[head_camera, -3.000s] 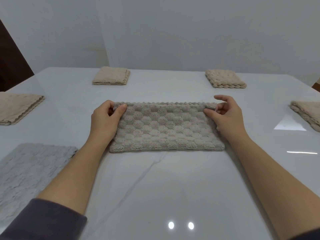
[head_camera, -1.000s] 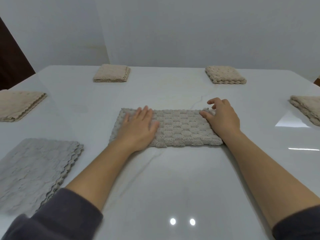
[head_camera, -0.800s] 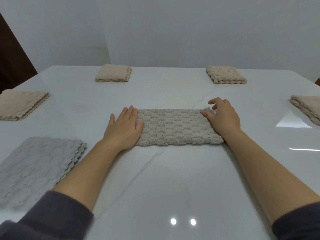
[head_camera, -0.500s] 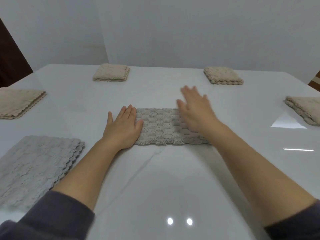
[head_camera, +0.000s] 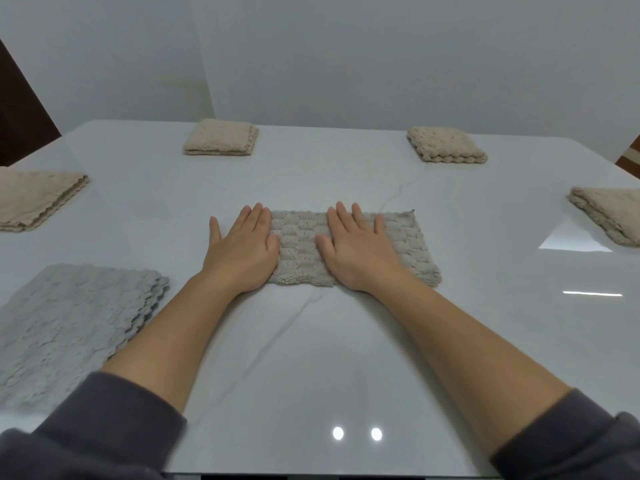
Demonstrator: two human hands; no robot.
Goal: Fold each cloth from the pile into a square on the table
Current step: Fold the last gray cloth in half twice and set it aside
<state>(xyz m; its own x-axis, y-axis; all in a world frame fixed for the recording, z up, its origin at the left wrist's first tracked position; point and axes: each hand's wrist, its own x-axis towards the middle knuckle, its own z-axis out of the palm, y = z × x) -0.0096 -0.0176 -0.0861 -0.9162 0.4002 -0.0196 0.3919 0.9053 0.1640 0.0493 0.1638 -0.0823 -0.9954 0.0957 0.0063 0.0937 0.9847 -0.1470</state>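
Pressing flat, fingers spread, left hand (head_camera: 242,249) and right hand (head_camera: 356,252) smooth a half-folded grey cloth (head_camera: 408,247); four beige squares (head_camera: 221,137) lie finished beyond it, and the grey pile (head_camera: 72,323) left of it is unfolded.

A glossy white tabletop (head_camera: 311,358) with faint grey veining carries seven sets of cloth. At its centre lies a grey textured cloth (head_camera: 408,251), folded into a strip, with two flat hands resting on it. At the near left sits a pile of grey cloths (head_camera: 69,327) with scalloped edges. Four folded beige squares lie well apart: far left (head_camera: 221,137), far right (head_camera: 446,144), left edge (head_camera: 34,199) and right edge (head_camera: 613,216).
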